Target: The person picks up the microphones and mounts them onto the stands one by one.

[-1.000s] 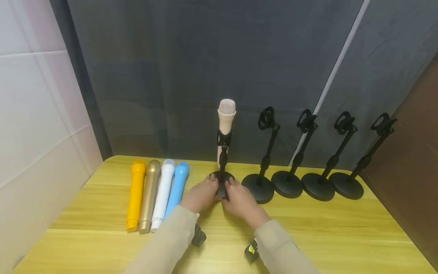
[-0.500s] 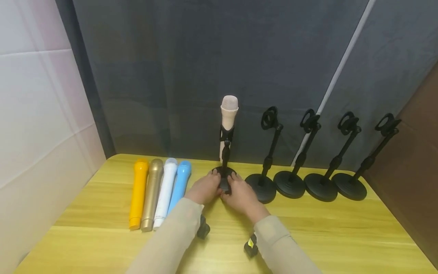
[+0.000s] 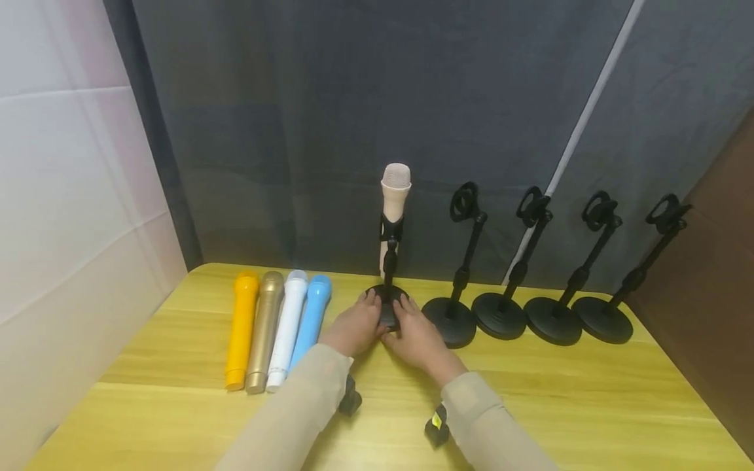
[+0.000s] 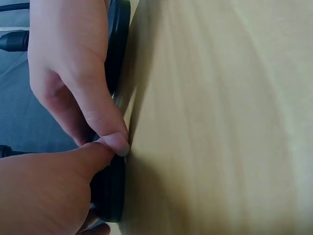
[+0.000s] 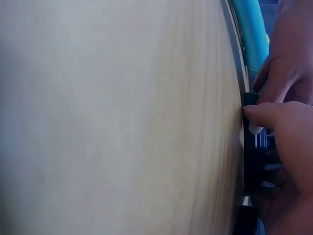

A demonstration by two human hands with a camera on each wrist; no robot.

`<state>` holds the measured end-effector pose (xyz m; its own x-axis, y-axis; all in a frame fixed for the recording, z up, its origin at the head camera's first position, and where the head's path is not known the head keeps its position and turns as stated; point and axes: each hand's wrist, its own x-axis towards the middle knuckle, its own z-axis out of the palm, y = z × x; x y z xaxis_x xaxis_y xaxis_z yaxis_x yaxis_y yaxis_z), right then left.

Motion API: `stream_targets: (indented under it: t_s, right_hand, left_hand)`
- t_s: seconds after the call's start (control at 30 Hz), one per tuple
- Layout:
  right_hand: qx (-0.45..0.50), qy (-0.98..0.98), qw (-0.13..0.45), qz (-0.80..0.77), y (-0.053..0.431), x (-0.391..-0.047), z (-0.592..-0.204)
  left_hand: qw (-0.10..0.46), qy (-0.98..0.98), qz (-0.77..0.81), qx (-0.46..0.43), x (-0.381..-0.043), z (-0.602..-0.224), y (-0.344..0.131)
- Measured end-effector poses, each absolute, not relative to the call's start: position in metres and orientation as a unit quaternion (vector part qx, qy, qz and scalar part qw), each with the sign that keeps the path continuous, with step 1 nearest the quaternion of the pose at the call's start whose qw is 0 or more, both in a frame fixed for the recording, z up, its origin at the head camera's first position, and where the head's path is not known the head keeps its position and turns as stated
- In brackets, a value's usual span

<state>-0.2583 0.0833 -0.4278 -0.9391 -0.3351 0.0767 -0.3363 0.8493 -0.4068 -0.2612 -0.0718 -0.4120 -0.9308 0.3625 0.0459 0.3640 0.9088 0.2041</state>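
Observation:
A cream-coloured microphone sits upright in the clip of a black desktop microphone stand at the middle of the table. My left hand grips the left side of the stand's round base, and my right hand holds its right side. In the left wrist view the thumbs meet at the near edge of the base, which lies flat on the wood. The right wrist view has the fingers spread along that base. The far side of the base is partly hidden.
Left of the hands lie a yellow microphone, a gold microphone, a white microphone and a light blue microphone, side by side. Several black stands with bare clips, one nearest at hand, line the right. A dark curtain hangs behind the table.
Both hands and the stand with the cream microphone have shifted slightly back, away from the body. The view has also turned a little; the grip looks the same.

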Motion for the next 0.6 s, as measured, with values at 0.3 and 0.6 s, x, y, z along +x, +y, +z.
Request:
stream_targets:
  t_s: [0.3,0.6]
  right_hand:
    - [0.195,-0.953,0.003,0.233,0.087,-0.246,-0.424]
    - [0.194,-0.914,0.061,0.351,0.098,-0.218,-0.407]
  left_hand:
    - [0.026,-0.975,-0.153,-0.158,-0.243,-0.414,-0.074]
    - [0.125,-0.965,-0.21,-0.095,-0.222,-0.404,-0.078]
